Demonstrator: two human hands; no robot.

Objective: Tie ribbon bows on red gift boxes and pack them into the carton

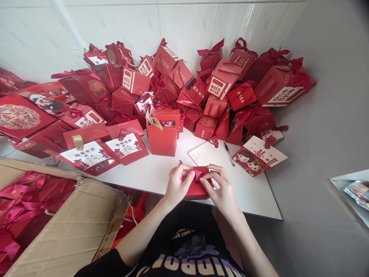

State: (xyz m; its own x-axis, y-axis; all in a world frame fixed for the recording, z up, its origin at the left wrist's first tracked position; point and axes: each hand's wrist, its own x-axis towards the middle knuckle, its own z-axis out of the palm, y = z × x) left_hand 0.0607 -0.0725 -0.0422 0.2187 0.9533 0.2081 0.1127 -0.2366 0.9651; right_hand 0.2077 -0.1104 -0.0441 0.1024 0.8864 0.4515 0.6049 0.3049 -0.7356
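A red gift box (197,191) sits at the front edge of the white table, between my two hands. On its top is a dark pink ribbon (197,175), gathered at the middle. My left hand (179,182) pinches the ribbon from the left, thumb against fingers. From the right, my right hand (221,185) has its thumb and fingertips closed on the ribbon too. Part of the box top is hidden behind my fingers. Just behind the box lie a sheet of paper with writing (204,154) and a black pen (229,154).
Many red gift boxes (167,90) are heaped along the wall. An upright red box with a tan handle (162,140) stands left of the paper. A cardboard carton (66,215) full of ribboned boxes is at lower left. A grey partition (311,154) borders the table's right side.
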